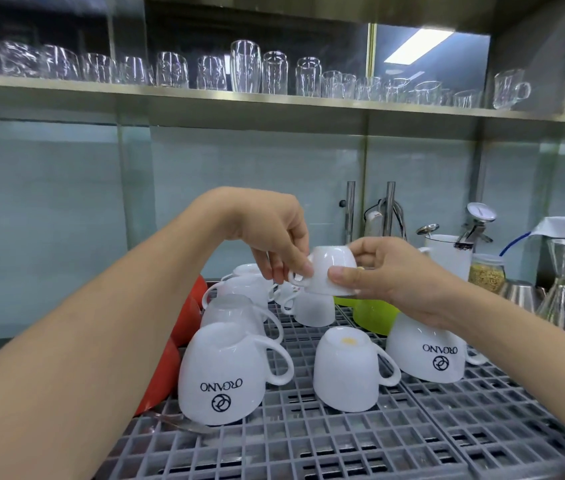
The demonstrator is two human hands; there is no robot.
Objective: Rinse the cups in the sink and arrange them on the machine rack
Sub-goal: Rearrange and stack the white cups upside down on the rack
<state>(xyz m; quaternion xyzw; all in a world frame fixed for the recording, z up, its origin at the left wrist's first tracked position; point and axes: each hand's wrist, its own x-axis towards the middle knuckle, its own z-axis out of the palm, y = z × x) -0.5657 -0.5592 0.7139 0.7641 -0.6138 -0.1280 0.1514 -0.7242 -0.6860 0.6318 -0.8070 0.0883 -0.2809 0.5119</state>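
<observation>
A small white cup (pixel 331 268) is held upside down above the grey grid rack (pixel 360 434), just over another small inverted white cup (pixel 314 311). My left hand (pixel 274 237) pinches its handle side from the left. My right hand (pixel 388 275) grips its body from the right, thumb in front. Several larger white cups stand inverted on the rack: one with a logo at front left (pixel 220 374), one at the middle (pixel 345 368), one with a logo at the right (pixel 425 351), and more behind at the left (pixel 236 306).
Red dishes (pixel 184 320) lean along the rack's left edge. A green cup (pixel 374 315) stands behind the white ones. A spoon (pixel 184 426) lies at the rack's front left. Jars, a metal jigger (pixel 563 282) and pitchers crowd the right. Glasses (pixel 244 67) line the shelf overhead.
</observation>
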